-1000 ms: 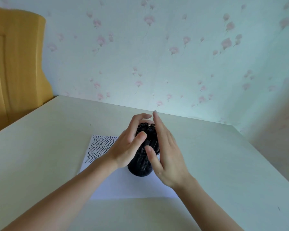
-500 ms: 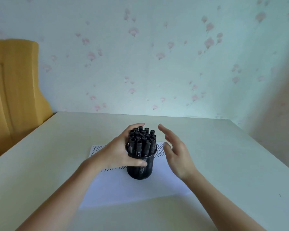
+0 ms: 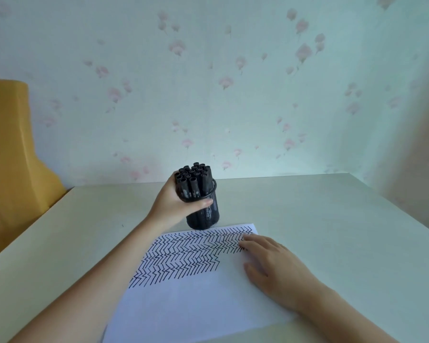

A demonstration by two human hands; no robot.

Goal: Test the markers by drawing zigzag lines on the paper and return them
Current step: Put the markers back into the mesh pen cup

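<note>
A black mesh pen holder [image 3: 204, 216] stands on the table just beyond the far edge of the paper, packed with several black capped markers [image 3: 193, 178]. My left hand [image 3: 176, 206] is wrapped around the holder's upper left side, thumb across its front. A white sheet of paper [image 3: 196, 300] lies in front of me, its far half covered with rows of black zigzag lines [image 3: 193, 253]. My right hand [image 3: 270, 266] rests flat on the paper's right side, fingers spread, fingertips on the zigzags, holding nothing.
The cream table [image 3: 332, 231] runs back to a pale floral-papered wall [image 3: 233, 82]. A yellow wooden headboard [image 3: 8, 157] stands past the table's left edge. The table's right edge is near the frame's right side.
My left hand has carried the holder off the paper to the table behind it. My right hand has left the holder and come down flat on the paper. The view has tilted.
</note>
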